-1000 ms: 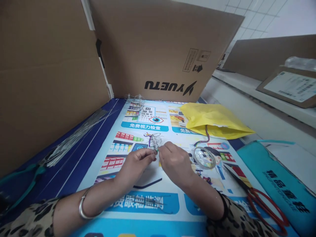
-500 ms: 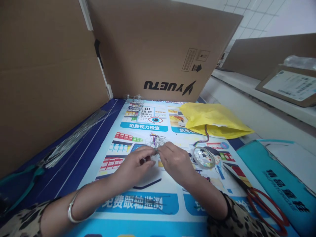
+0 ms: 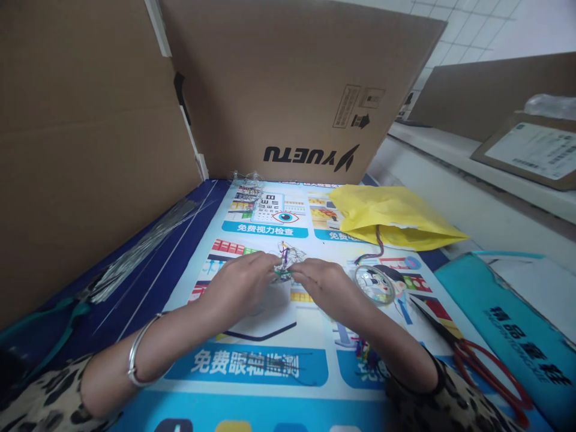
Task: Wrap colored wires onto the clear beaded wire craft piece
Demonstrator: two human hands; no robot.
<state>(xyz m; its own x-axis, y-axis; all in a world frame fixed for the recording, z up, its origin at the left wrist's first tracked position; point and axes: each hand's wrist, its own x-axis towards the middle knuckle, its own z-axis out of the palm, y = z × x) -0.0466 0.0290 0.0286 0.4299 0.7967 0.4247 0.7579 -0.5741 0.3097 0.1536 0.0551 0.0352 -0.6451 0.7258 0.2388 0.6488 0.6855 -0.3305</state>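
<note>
A small tangle of clear and silvery wire with coloured threads point(image 3: 286, 253) is between my two hands at the middle of the mat. My left hand point(image 3: 246, 277) pinches its left side, the fingertips closed on a greenish strand. From the right, my right hand point(image 3: 321, 282) grips the other side with thumb and fingers pressed together. The fingertips of the two hands are a small gap apart. A round clear roll point(image 3: 374, 284) lies just right of my right hand.
Red-handled scissors point(image 3: 459, 345) and a teal box point(image 3: 504, 324) are at the right. Behind them sits a yellow pouch point(image 3: 396, 216). Thin wires point(image 3: 144, 246) and teal-handled pliers point(image 3: 67, 321) lie left. Coloured threads point(image 3: 365, 353) rest near my right forearm. Cardboard point(image 3: 288, 90) stands behind.
My hands have moved slightly apart, with a greenish strand now showing between the fingertips. My left fingers have closed together more, and the coloured threads by my right forearm show more.
</note>
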